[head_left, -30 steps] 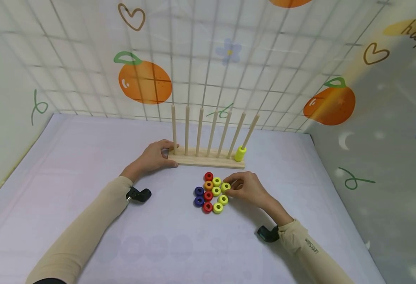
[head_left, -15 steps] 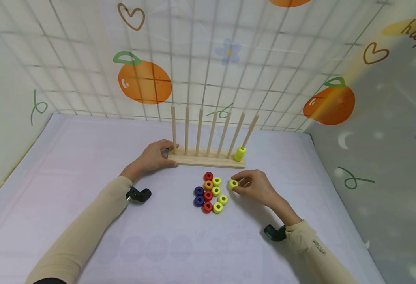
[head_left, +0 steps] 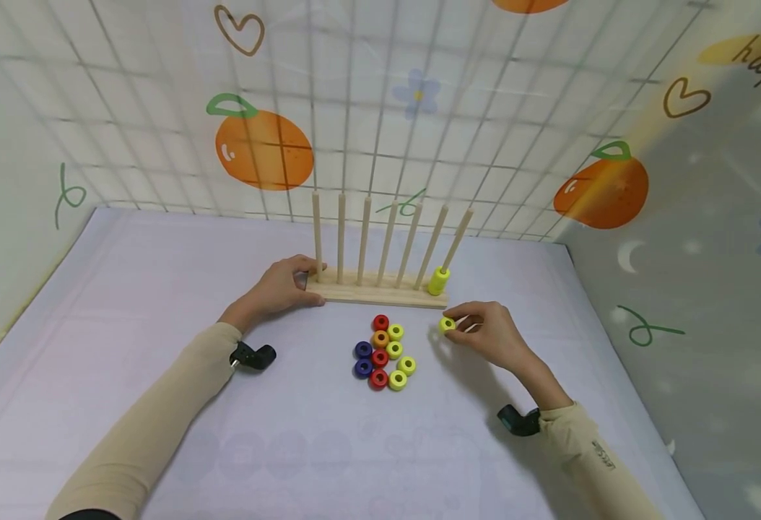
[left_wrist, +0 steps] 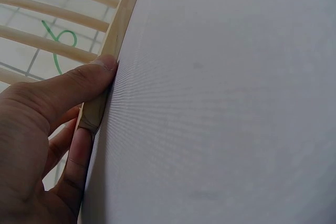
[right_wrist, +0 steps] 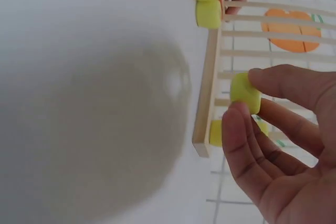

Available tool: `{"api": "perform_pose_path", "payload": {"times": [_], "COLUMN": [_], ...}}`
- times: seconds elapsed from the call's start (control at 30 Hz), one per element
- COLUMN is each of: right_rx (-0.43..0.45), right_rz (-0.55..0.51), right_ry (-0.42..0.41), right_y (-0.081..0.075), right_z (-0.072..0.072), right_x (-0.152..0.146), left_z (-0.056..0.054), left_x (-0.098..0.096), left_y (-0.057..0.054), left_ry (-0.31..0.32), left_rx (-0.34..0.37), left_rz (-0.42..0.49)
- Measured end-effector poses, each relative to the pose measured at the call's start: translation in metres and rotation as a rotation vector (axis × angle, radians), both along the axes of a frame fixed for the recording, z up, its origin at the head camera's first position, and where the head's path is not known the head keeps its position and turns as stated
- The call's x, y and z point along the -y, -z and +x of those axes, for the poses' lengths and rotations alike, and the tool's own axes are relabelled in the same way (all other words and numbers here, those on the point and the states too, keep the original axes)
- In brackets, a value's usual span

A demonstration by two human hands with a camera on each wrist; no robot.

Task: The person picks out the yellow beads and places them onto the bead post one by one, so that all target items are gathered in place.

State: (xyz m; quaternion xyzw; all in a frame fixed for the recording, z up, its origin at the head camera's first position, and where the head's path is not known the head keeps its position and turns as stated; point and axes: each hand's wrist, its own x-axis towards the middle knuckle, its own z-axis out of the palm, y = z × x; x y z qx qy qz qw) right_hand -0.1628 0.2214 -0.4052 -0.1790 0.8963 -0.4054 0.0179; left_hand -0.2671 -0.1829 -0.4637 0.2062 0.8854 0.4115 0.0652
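A wooden rack point(head_left: 380, 292) with a row of upright pegs stands near the back of the table. My left hand point(head_left: 281, 285) grips its left end, thumb along the front edge in the left wrist view. Yellow beads point(head_left: 438, 282) are stacked on the rightmost peg; the other pegs are bare. My right hand point(head_left: 489, 332) pinches a yellow bead point(right_wrist: 245, 93) between thumb and fingertips, in front of the rack's right end and raised above the table. Left of that hand lies a cluster of loose beads: red point(head_left: 379, 358), orange point(head_left: 380, 339), dark blue point(head_left: 363, 368) and yellow point(head_left: 394, 350).
A white cloth point(head_left: 276, 448) covers the table. Behind the rack rises a printed backdrop point(head_left: 354, 108) with grid lines and oranges. A grey side wall point(head_left: 712, 303) borders the table on the right.
My right hand has taken a yellow bead out of the cluster and carried it right and slightly back, toward the rack's right end. The left hand stays on the rack.
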Motion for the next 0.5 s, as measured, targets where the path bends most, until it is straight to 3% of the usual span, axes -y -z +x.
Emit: {"api": "perform_pose_path", "payload": {"times": [0.5], "right_rx": [-0.024], "right_rz": [0.005], "right_ry": [0.062], "right_y": [-0.030], "right_z": [-0.007], "right_x": [-0.019], "left_z": [0.001], "left_x": [0.000], "left_y": [-0.002], "left_ry": [-0.002], "left_rx": [0.003], "left_rz": [-0.004]}}
